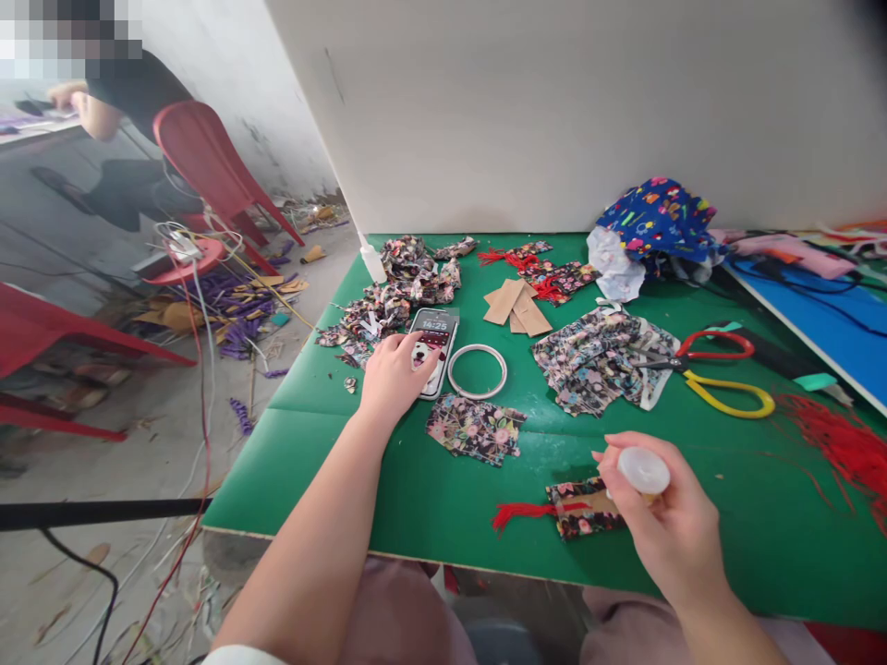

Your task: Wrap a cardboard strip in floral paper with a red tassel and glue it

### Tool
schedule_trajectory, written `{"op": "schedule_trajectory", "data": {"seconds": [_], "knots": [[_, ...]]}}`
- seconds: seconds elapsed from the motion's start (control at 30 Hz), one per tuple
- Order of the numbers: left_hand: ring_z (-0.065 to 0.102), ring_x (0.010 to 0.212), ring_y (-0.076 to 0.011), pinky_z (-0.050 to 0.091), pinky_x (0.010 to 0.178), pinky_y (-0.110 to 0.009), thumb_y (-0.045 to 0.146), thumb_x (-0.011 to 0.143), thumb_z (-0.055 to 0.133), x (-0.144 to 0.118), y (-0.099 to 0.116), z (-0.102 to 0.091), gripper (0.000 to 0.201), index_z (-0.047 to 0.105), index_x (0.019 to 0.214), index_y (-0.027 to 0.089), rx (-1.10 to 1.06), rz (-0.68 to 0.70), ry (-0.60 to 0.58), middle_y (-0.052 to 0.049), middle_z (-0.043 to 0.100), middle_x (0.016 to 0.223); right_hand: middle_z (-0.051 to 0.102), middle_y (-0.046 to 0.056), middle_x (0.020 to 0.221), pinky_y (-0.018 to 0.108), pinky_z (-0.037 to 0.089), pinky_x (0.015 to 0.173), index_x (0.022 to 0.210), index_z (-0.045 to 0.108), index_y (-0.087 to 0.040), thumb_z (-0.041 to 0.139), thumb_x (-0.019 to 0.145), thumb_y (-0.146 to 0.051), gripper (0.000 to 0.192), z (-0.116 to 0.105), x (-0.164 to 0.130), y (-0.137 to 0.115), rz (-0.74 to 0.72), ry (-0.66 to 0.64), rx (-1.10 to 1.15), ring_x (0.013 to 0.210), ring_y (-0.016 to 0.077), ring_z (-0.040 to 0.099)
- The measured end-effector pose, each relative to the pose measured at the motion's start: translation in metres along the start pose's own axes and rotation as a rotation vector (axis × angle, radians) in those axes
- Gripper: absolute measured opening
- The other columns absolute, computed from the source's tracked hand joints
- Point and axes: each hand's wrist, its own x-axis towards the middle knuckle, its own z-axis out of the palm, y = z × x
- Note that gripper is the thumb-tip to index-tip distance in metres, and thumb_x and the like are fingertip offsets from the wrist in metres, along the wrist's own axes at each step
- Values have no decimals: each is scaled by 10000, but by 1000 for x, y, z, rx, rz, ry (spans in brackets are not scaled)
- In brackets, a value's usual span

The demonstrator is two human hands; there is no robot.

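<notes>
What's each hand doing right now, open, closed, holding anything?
Left hand: open, fingers resting on the phone, gripping nothing.
Right hand: closed around a small white bottle, above the floral fabric piece with red tassel.

Left hand (394, 374) is resting fingertips on a lit phone (434, 349) at centre of the green table (416, 499). Right hand (665, 522), at 5 o'clock, is gripping a white bottle (643, 470) over a tasselled floral fabric piece (578, 510). White ring (477, 370) is lying just beside the phone, toward 3 o'clock. Scissors (713, 369) are lying further out at 3 o'clock.
</notes>
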Motion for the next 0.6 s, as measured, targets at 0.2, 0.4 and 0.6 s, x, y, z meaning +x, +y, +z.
{"op": "schedule_trajectory", "data": {"seconds": [0.2,0.4,0.6], "knots": [[546,1073,-272,425,945,-408,458,851,466,0,0,-1,476,544,1236,189,-12,-18,-8,-115,598,1141,643,25,867,277,487,641,915,600,-244,661,719,-397,256,-1,1,4,-31,0,7,775,184,642],[539,1076,-271,423,942,-409,444,843,487,-1,1,0,491,509,1280,223,1,25,-9,-109,573,1151,641,22,868,292,477,668,920,592,-250,648,728,-398,249,0,0,-2,11,-14,4,789,185,630],[529,1090,-265,416,950,-403,449,843,482,-1,1,0,486,513,1274,226,-8,30,-16,-108,565,1163,640,22,880,290,475,658,922,591,-250,647,725,-404,256,-1,0,-2,18,-21,-8,798,189,629]]}}
